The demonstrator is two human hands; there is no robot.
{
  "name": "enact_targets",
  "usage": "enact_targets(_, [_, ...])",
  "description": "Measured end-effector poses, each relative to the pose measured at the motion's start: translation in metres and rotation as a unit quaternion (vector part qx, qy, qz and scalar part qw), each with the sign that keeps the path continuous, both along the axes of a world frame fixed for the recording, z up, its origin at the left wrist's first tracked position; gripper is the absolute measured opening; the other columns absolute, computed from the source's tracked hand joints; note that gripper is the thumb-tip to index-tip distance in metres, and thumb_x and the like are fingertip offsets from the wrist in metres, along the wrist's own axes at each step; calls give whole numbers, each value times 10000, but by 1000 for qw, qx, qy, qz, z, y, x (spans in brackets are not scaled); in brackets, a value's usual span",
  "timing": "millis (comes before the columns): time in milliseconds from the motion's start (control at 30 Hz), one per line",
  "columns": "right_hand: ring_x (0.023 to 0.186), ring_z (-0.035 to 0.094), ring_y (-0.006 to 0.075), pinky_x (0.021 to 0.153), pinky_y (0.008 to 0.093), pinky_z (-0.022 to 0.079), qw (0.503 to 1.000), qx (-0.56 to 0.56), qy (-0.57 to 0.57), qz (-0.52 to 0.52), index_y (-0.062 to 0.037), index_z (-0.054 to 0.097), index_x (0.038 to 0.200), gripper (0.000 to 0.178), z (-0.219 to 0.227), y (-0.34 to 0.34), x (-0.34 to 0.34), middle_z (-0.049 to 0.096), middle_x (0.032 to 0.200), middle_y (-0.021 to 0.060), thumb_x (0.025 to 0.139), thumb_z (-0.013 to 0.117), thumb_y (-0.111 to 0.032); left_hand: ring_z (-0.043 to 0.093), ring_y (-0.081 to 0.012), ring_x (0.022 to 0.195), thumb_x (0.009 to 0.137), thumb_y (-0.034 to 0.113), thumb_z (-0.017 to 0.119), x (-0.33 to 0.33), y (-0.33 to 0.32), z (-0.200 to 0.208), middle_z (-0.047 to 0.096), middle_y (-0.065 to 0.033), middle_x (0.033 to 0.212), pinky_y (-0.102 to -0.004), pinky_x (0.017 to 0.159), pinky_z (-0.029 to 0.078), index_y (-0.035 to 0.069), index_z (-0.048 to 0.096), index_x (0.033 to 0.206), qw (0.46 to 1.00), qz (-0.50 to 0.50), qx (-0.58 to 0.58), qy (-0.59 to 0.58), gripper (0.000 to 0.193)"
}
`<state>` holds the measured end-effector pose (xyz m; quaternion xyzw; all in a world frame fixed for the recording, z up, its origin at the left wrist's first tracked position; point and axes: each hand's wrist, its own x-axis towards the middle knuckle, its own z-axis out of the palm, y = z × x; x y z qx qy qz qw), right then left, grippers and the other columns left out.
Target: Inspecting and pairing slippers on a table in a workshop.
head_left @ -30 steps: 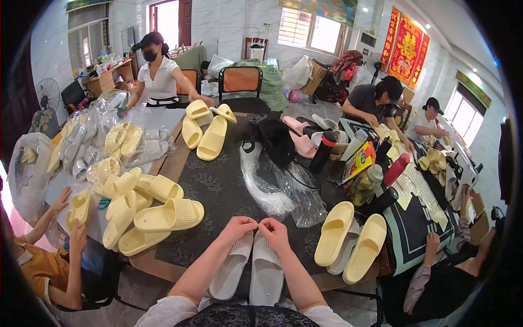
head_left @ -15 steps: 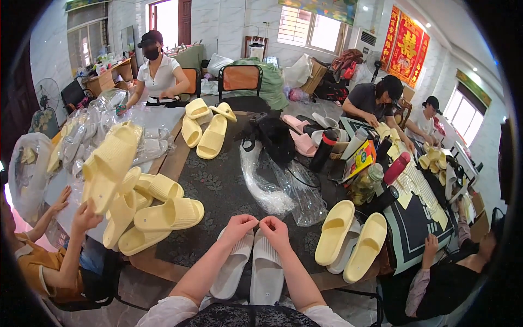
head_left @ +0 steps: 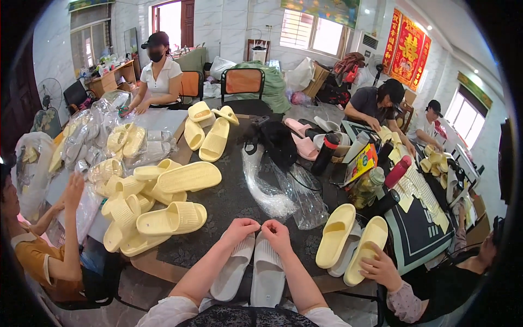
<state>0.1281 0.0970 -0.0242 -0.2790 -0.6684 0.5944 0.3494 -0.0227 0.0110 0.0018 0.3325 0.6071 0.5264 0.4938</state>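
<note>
My left hand (head_left: 239,230) and my right hand (head_left: 274,234) are close together over a pair of grey slippers (head_left: 267,275) at the table's near edge. Both have thumb and fingertips pinched, almost touching each other. Whatever lies between the fingertips is too small to make out. The slippers stand side by side, toes away from me, their straps partly covered by my hands and forearms. Beyond my hands lies a bundle of thin clear strands (head_left: 267,193), with a crumpled clear plastic bag (head_left: 306,206) beside it.
Yellow slippers (head_left: 173,218) are heaped at left; a co-worker's hand (head_left: 73,191) is beside them. To the right, another co-worker's hand (head_left: 379,268) touches a yellow slipper (head_left: 336,234) pair with a grey one between. Bottles (head_left: 325,153) and a black bag (head_left: 277,143) stand farther back.
The left co-worker's raised yellow slippers are now on the heap, and that hand is free. The right co-worker's hand has reached onto a yellow slipper. My hands have barely moved.
</note>
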Motion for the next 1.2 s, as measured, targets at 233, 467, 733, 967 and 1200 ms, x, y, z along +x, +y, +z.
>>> enact_targets(233, [654, 481, 11, 586, 188, 394, 1000, -3, 7, -1, -36, 627, 853, 55, -2, 0, -1, 557, 728, -73, 877, 628, -85, 544, -60, 718, 844, 225, 677, -3, 2, -10, 636, 31, 802, -231, 646, 431, 72, 722, 929, 1000, -14, 10, -26, 181])
enact_targets(467, [680, 518, 31, 620, 210, 434, 1000, 4, -13, -3, -19, 638, 864, 79, -3, 3, 1, 597, 740, -37, 856, 634, -98, 501, -32, 656, 849, 212, 674, -2, 3, -2, 590, 60, 730, -204, 584, 382, 75, 714, 902, 999, -33, 0, -24, 152])
enact_targets(733, [673, 486, 7, 600, 183, 397, 999, -5, 24, -24, -45, 614, 868, 53, -5, 1, -2, 564, 758, -68, 901, 610, -87, 504, -31, 683, 869, 232, 663, 5, 3, -7, 602, 58, 753, -206, 592, 391, 75, 714, 919, 998, -27, 51, 40, 172])
enact_targets(967, [684, 504, 15, 607, 192, 417, 999, -12, 40, -3, -41, 619, 876, 71, -3, 0, -4, 570, 756, -63, 891, 628, -110, 469, -16, 647, 886, 247, 660, 5, 0, -2, 558, 82, 714, -203, 550, 354, 80, 695, 939, 999, 22, 37, -14, 179])
enact_targets(1200, [690, 499, 13, 609, 189, 415, 1000, -1, 18, -5, -42, 631, 903, 53, -12, 2, -2, 578, 782, -67, 890, 643, -92, 449, -11, 608, 893, 225, 649, 6, 3, -14, 566, 84, 722, -195, 523, 338, 70, 685, 926, 998, 22, 52, -10, 162])
